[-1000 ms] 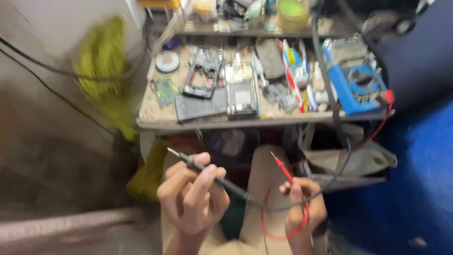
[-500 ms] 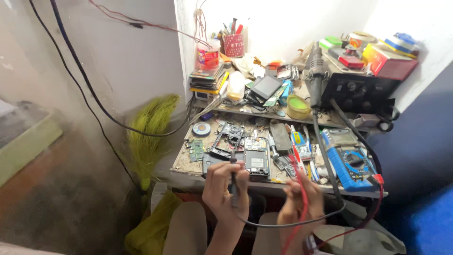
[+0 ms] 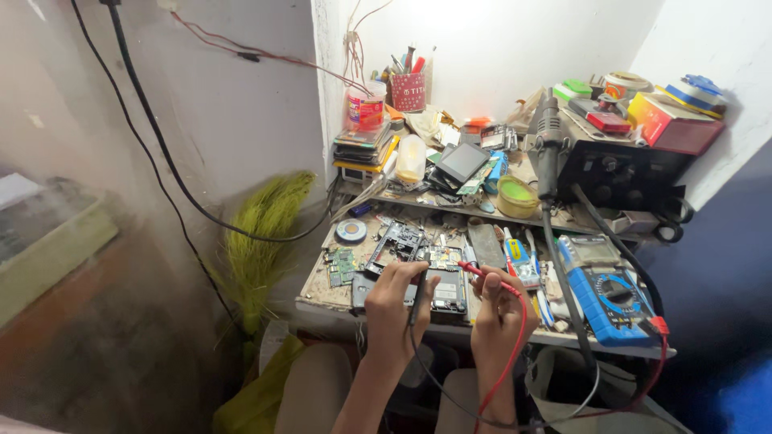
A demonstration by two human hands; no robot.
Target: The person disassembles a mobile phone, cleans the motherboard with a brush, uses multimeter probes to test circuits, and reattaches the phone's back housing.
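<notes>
Cluttered wooden repair bench (image 3: 322, 293) is seen, where an opened dark phone circuit board (image 3: 446, 281), thin and likely fragile, best held by its edges, is probed just beside a blue multimeter (image 3: 607, 289): black probe (image 3: 418, 293) gripped by left hand (image 3: 394, 309), red probe (image 3: 486, 279) by right hand (image 3: 498, 313).

2 bare forearms, no sleeves, no rings or watch visible. Left hand (image 3: 396, 309), right hand (image 3: 497, 316). Tan trousers (image 3: 318, 386) cover both knees below.
</notes>
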